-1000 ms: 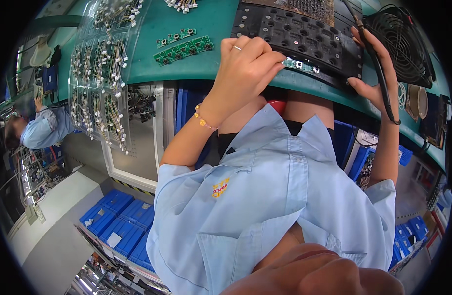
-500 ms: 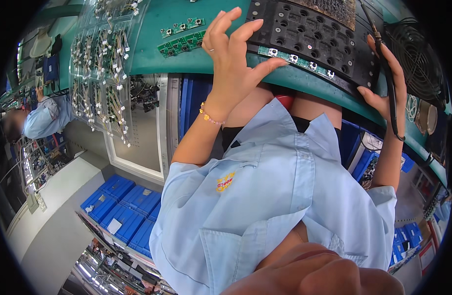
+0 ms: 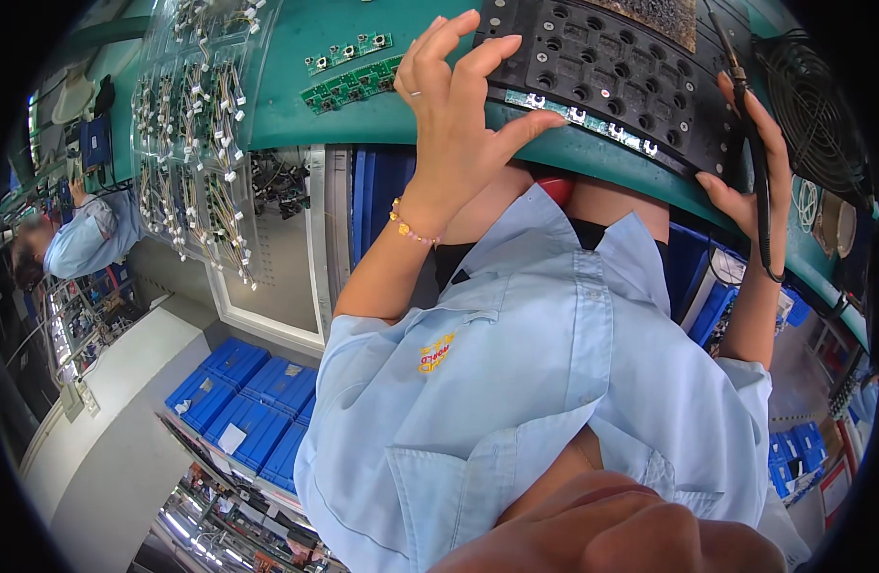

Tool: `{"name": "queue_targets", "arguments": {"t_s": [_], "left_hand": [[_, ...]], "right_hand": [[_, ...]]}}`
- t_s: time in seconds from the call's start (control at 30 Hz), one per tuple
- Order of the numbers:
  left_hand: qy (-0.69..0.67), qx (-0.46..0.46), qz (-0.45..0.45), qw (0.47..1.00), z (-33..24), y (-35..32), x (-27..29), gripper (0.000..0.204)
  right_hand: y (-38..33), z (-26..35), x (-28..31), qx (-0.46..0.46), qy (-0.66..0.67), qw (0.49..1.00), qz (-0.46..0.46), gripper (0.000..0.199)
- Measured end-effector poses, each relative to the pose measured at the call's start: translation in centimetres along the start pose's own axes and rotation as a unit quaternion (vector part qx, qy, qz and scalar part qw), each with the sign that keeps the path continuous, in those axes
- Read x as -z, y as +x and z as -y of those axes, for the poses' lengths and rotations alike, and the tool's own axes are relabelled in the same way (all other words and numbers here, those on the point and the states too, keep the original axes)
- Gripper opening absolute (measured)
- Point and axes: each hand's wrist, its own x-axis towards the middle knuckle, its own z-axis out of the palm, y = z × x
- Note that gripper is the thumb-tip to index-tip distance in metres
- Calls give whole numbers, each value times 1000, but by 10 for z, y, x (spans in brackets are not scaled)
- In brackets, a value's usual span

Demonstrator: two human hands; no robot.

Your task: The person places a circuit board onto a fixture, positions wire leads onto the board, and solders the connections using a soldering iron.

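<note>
A person in a light blue shirt leans over a green bench [image 3: 296,105], seen from above. The landmark is a black perforated fixture plate [image 3: 616,72] lying on the bench. Along its near edge sits a narrow green circuit strip [image 3: 583,116] carrying small white parts; several already appear to be seated, though how many remain cannot be judged.

The left hand [image 3: 459,105] rests at the plate's left end, fingers spread and half open, the thumb stretched onto the strip's left end, pressing rather than gripping.

The right hand [image 3: 745,162] curls around the plate's right edge and holds a thin black tool with a cord [image 3: 757,181].

Left of the plate lie more small green circuit boards [image 3: 349,72].
</note>
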Motion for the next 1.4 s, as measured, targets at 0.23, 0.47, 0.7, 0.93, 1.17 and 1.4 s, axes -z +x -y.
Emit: {"name": "queue_targets", "arguments": {"t_s": [0.23,0.47,0.7,0.93,1.17,1.4], "left_hand": [[-52,-21,-52,997,4,-3,-9,63],[-51,-32,-58,997,8,-5,-8,68],[-32,-12,-34,999,-2,2,-8,68],[-17,14,-21,1000,-11,-7,-8,62],[-19,13,-20,1000,-9,-3,-6,61],[-31,12,-32,999,-11,-4,-6,58]], "right_hand": [[-4,0,-1,-6,-20,1000,-2,79],[-6,-6,-8,13,-22,999,-26,79],[0,5,7,2,-74,997,4,70],[-8,6,12,-4,-73,997,-13,66],[-8,1,5,27,-62,997,-40,67],[-4,3,9,27,-65,997,-35,67]]}}
